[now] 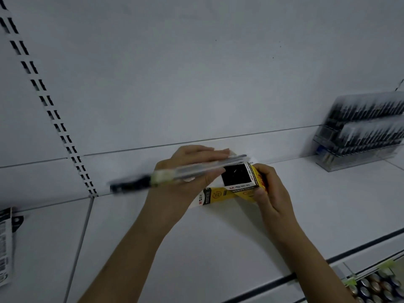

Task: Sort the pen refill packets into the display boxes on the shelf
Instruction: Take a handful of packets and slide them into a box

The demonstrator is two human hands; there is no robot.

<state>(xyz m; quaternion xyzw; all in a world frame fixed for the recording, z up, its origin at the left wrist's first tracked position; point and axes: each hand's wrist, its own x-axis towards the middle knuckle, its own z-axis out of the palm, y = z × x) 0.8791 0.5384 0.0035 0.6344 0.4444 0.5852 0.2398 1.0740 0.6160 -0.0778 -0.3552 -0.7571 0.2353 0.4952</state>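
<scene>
Refill packets (192, 169) lie as a flat bundle in the left hand (185, 169), whose grip is clamped on them, thumb below and fingers above, with the dark ends sticking out toward the left. The bundle is held level, just above the open mouth of a yellow display box (242, 182), which stands on the white shelf (218, 237) near its back edge. The right hand (269, 189) has its grip closed around the right side of the box and steadies it.

I think the danger is in the angle: the packets are almost horizontal while the opening faces up and forward, so they may catch on the rim of the box, bend, or push the light box over if the right hand loosens. Several thin packets together may also slide apart and drop onto the shelf.

At the right end of the shelf, well apart, stands a clear pen rack (358, 136) full of dark pens. A hanging packet (5, 243) shows at the left edge. Nothing stands between the hands and the box.
</scene>
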